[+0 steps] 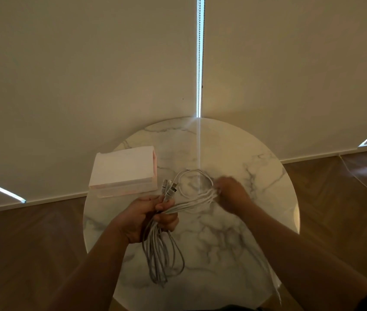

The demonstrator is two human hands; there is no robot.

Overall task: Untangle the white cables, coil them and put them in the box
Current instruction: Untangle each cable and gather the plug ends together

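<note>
White cables (162, 254): loops hang nearest, left hand (149, 216) fingers clenched round the bundle; strands run rightward to the right hand (232, 195), fingers pinching them. Box (124, 169): on worktop (223, 243), just beyond left hand, the nearer.

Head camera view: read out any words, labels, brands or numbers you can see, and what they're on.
Nothing legible.
Plugs of the white cables: faint dark marks, too small and blurred to read.
Box: no print showing on its visible faces.
</note>
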